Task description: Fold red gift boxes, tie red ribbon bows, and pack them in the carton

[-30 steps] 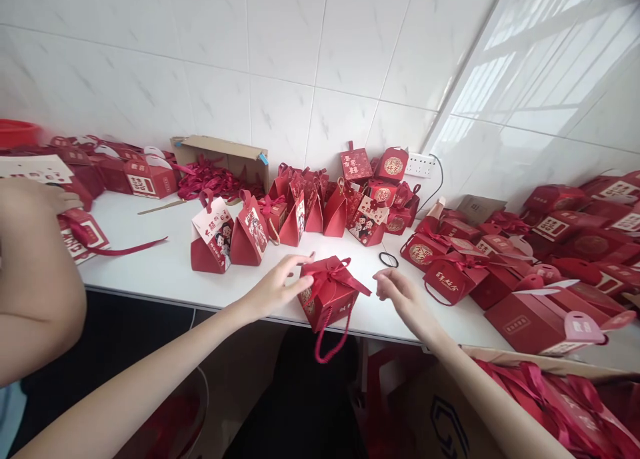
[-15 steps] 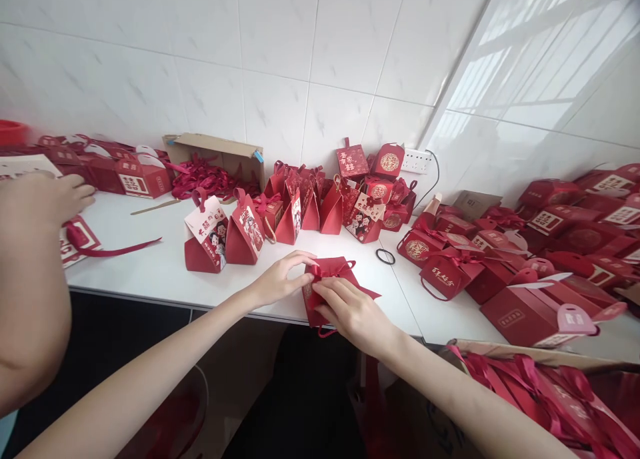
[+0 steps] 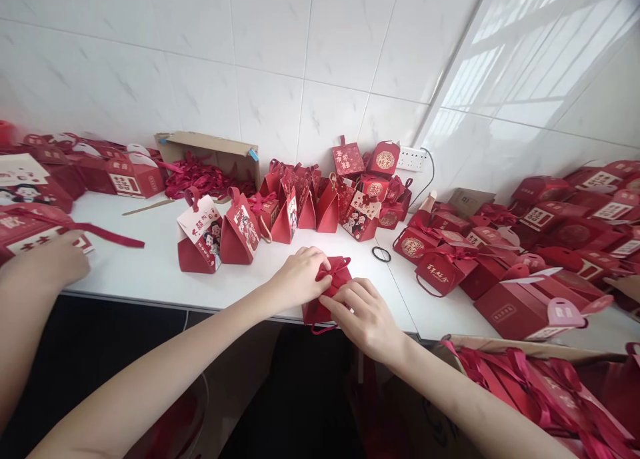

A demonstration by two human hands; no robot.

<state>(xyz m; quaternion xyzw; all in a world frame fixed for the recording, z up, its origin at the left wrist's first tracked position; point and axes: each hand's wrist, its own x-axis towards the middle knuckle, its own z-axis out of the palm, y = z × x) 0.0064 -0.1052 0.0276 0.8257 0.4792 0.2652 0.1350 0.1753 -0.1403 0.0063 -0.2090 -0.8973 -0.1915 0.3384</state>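
A small red gift box (image 3: 316, 312) sits at the table's front edge between my hands, a thin red cord hanging from its near side. A red ribbon (image 3: 339, 277) lies across its top, partly hidden by my fingers. My left hand (image 3: 301, 277) comes from the left, its fingers closed in a pinch on the ribbon. From the right, my right hand (image 3: 369, 318) has thumb and fingertips drawn together on the ribbon near the box's right side. The ribbon's exact knotting is hidden.
Peaked red boxes (image 3: 200, 242) stand behind my hands. A cardboard box (image 3: 210, 141) holds red ribbons. A black ring (image 3: 381, 254) lies on the white table (image 3: 140, 229). More boxes (image 3: 520, 306) pile up rightward. At left, another person's hand (image 3: 63, 262) touches a ribboned box.
My left hand has moved inward over the ribbon, and my right hand has shifted slightly right, uncovering part of the box. The co-worker's hand at left has come down onto a ribboned box.
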